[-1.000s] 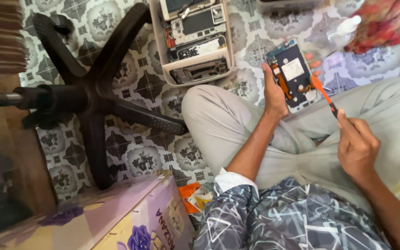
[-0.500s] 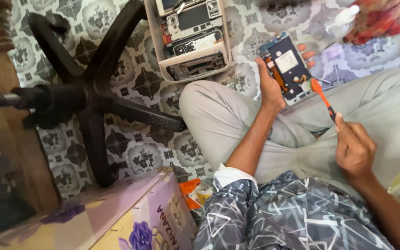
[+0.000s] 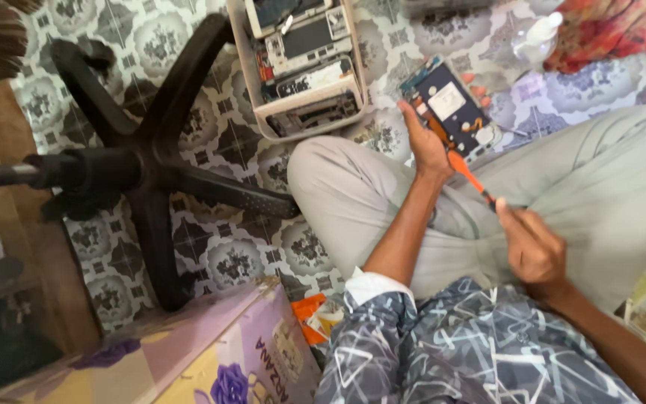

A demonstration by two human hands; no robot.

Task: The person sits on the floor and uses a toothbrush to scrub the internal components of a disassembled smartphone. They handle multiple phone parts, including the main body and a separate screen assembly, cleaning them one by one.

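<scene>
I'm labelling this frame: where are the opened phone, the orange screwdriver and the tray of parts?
opened phone (image 3: 448,105): head view, on its white inner plate.
orange screwdriver (image 3: 463,170): head view, on its orange handle.
tray of parts (image 3: 246,82): head view, on its left wall.

Opened phone (image 3: 448,112), back off, tilted above knee; orange screwdriver (image 3: 469,178) slanting against it

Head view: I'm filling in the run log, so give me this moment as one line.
left hand: holds opened phone | right hand: holds orange screwdriver, tip at phone | tray of parts: on floor beyond knee
</scene>
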